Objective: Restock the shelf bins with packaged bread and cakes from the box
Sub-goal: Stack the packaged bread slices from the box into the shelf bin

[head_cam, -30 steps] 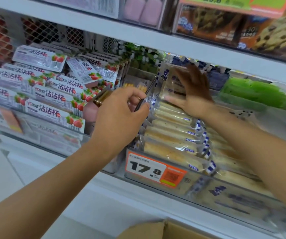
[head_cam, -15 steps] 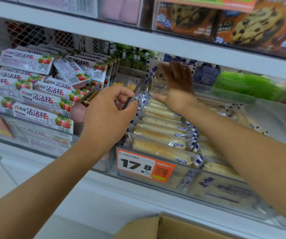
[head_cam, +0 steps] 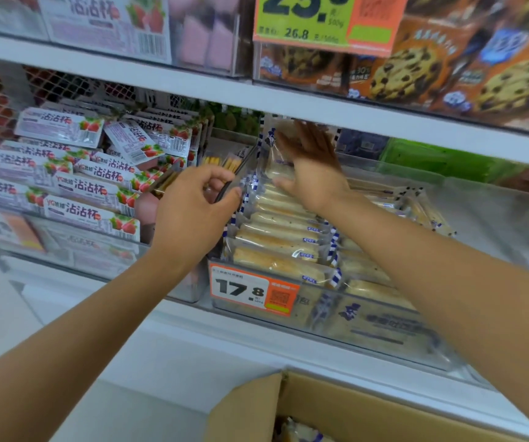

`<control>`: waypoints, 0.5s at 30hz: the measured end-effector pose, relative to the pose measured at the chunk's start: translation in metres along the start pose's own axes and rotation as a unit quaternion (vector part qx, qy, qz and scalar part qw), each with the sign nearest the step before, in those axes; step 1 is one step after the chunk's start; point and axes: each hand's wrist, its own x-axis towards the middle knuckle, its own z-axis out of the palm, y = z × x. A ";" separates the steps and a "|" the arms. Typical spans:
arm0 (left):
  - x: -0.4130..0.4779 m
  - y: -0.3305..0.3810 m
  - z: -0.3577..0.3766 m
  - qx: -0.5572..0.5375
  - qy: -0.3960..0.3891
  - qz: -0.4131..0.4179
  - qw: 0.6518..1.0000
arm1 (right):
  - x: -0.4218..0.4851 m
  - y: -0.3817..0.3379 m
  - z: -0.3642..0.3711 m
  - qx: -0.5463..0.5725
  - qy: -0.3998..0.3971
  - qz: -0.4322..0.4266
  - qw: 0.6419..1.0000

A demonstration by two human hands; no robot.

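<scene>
Bread packets point(head_cam: 276, 247) lie in a tight row in the clear plastic bin point(head_cam: 384, 342) on the middle shelf. One upright packet point(head_cam: 272, 143) stands on end at the bin's back edge, where the right hand point(head_cam: 315, 167) lays straight, spread fingers flat against it, pressing rather than gripping. The left hand point(head_cam: 198, 215) pinches the thin dark divider wall point(head_cam: 243, 166) on the bin's left side between thumb and curled fingers, seemingly to steady it. From where I stand, the packets look light and soft: long pale slabs of bread in crinkly clear film with blue-and-white checked seams. They would be slippery and easy to squash, so I'd take one by its long sides or sealed ends, never squeezing the middle. An orange price tag point(head_cam: 253, 290) sits at the bin's front left corner. Stiff-looking strawberry-printed packs point(head_cam: 91, 212) fill the neighbouring bin to the left. Below the shelf edge an open cardboard box point(head_cam: 288, 406) shows more packets inside.
</scene>
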 end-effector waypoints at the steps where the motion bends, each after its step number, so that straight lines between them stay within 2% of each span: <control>1: -0.002 0.003 -0.001 0.014 0.003 -0.004 1.000 | -0.013 -0.004 -0.010 0.014 0.000 -0.007 1.000; 5: -0.039 0.028 -0.004 0.192 0.043 0.019 0.980 | -0.083 -0.017 -0.057 0.066 0.010 -0.013 0.998; 7: -0.070 0.045 -0.002 0.209 0.039 0.047 0.976 | -0.124 -0.023 -0.077 0.084 0.015 -0.006 0.996; 11: -0.148 0.070 0.014 0.118 -0.087 0.031 0.989 | -0.220 -0.034 -0.100 0.116 -0.005 -0.003 0.993; 13: -0.190 0.069 0.026 0.103 -0.180 0.003 0.978 | -0.274 -0.032 -0.096 0.110 -0.093 0.014 0.989; 15: -0.229 0.061 0.039 0.117 -0.275 -0.045 0.953 | -0.329 -0.022 -0.084 0.120 -0.203 0.049 0.971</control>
